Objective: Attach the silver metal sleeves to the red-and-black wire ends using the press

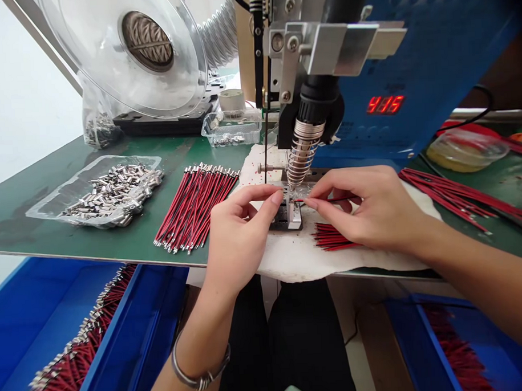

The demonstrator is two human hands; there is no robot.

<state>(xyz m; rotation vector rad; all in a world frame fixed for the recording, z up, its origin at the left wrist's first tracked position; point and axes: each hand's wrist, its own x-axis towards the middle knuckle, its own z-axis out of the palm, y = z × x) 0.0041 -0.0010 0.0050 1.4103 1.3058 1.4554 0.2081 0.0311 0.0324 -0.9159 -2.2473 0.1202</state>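
Observation:
My right hand (364,206) pinches a thin red-and-black wire (299,200) between thumb and forefinger. The wire's end points left into a small metal fixture (294,216) under the soldering machine's spring-wrapped iron (304,145). On the fixture's other side is my left hand (240,233), thumb and forefinger closed together at its edge; whatever lies between them is too small to make out. Below my right hand, a short bundle of red-and-black wires (333,237) rests on a white cloth (289,263). A pile of wires with metal ends (195,209) lies left of my left hand.
A clear tray (45,210) holds loose metal connectors at the left. Behind it are a clear spool (88,47) and a small plastic box (231,131). The blue machine housing (370,137) shows 415. More wires (449,200) lie right. Blue bins (42,294) sit below the table edge.

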